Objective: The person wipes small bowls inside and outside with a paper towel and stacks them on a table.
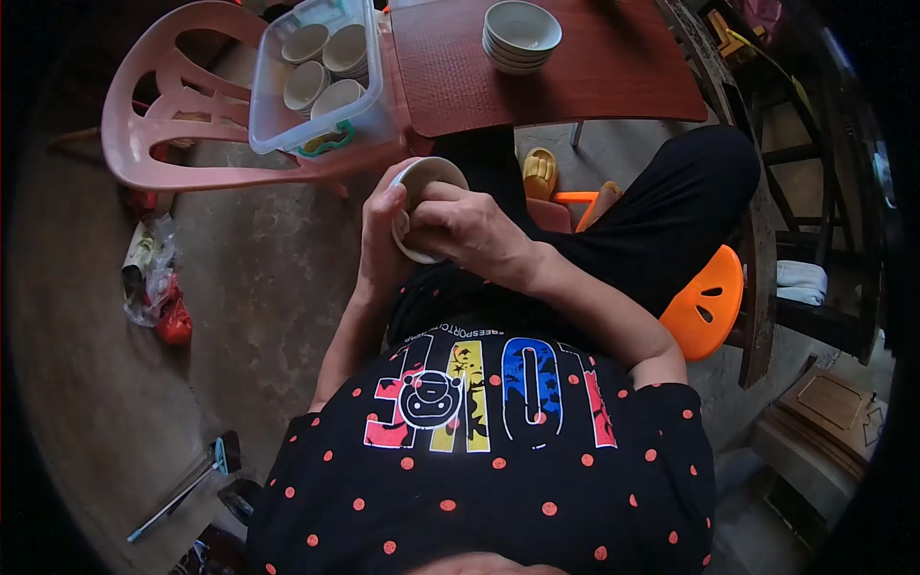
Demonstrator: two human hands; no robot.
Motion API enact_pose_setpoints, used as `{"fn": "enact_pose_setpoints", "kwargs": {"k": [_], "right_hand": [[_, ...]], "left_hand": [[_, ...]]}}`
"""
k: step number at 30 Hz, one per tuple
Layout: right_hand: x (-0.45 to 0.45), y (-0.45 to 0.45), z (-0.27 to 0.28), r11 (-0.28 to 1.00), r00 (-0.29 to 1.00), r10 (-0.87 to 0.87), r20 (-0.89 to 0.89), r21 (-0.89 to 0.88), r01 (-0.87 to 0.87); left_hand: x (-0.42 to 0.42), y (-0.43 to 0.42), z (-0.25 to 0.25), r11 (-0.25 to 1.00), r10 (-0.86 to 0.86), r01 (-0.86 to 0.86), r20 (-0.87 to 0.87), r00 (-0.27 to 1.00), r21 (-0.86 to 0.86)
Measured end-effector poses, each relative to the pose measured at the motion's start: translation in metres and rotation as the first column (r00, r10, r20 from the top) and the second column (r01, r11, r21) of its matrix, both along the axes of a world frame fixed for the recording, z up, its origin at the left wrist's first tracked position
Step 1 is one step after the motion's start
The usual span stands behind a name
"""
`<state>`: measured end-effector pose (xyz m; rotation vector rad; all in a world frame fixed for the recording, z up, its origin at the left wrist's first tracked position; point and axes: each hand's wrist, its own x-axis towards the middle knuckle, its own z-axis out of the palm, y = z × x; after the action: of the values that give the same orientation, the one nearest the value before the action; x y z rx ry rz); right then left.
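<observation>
My left hand point(379, 222) grips a white bowl point(443, 171) from its left side, thumb at the rim. The bowl is tilted above my lap, its opening partly toward me. My right hand point(470, 230) reaches into it with fingers curled against the inside. A small pale edge shows by those fingers; whether it is a cloth or part of the bowl I cannot tell. Ahead, a stack of similar bowls point(522, 34) stands on a red-brown table point(460, 86). More stacked bowls point(307, 86) sit in a clear plastic bin point(369, 105).
The bin rests on a pink plastic chair point(129, 115) at the left. An orange stool or chair part point(709, 302) is beside my right leg. Yellow slippers point(540, 172) show below the table. Plastic bags point(158, 287) and a blue-handled tool point(182, 494) lie on the floor.
</observation>
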<state>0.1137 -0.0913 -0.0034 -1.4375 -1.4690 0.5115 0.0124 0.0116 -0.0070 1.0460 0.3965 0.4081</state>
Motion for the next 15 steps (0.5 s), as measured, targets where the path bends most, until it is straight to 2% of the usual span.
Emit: {"fn": "enact_pose_setpoints", "kwargs": {"k": [1,2,3,4,5,7,8,9,11,12,14,15], "right_hand": [[0.002,0.004,-0.003,1.0,1.0,-0.002,0.003,0.002,0.002],[0.004,0.008,-0.005,0.986,0.96,-0.091,0.265,0.16,0.05],[0.006,0.013,-0.007,0.946,0.846,-0.212,0.489,0.32,0.052],[0.009,0.016,-0.008,0.925,0.803,-0.269,0.531,0.375,0.062],[0.009,0.016,-0.008,0.925,0.804,-0.268,0.531,0.375,0.06],[0.009,0.013,-0.008,0.931,0.702,-0.341,0.625,0.328,0.16],[0.006,0.008,-0.007,0.953,0.709,-0.303,0.637,0.224,0.207],[0.003,0.005,-0.005,0.953,0.711,-0.301,0.635,0.22,0.206],[0.0,-0.001,0.0,0.983,0.941,-0.089,0.327,-0.123,0.136],[0.0,0.0,-0.001,0.983,0.94,-0.091,0.328,-0.122,0.138],[-0.002,0.006,-0.001,0.998,0.984,-0.043,0.174,0.041,0.036],[0.0,0.011,0.0,0.998,0.983,-0.044,0.176,0.045,0.036]], "left_hand": [[-0.003,0.0,-0.006,0.98,-0.023,0.025,0.013,1.0,-0.196],[-0.002,-0.001,-0.01,0.98,-0.025,0.028,0.014,1.0,-0.195],[-0.001,-0.002,-0.013,0.98,-0.017,0.021,0.022,1.0,-0.2],[-0.001,-0.003,-0.014,0.979,-0.007,0.013,0.029,1.0,-0.205],[0.0,-0.001,-0.013,0.979,-0.001,0.007,0.028,1.0,-0.205],[0.001,0.002,-0.016,0.988,0.028,-0.024,0.027,0.999,-0.151],[0.001,0.002,-0.017,0.994,0.05,-0.047,0.026,0.998,-0.097],[0.0,0.002,-0.017,0.994,0.05,-0.048,0.023,0.998,-0.1],[0.0,0.001,-0.012,0.99,0.042,-0.045,-0.024,0.999,-0.137],[-0.001,0.002,-0.009,0.99,0.04,-0.042,-0.023,0.999,-0.136],[-0.003,0.005,-0.002,0.969,-0.031,0.033,0.011,0.999,-0.246],[-0.003,0.006,-0.006,0.947,-0.046,0.053,0.029,0.998,-0.317]]}}
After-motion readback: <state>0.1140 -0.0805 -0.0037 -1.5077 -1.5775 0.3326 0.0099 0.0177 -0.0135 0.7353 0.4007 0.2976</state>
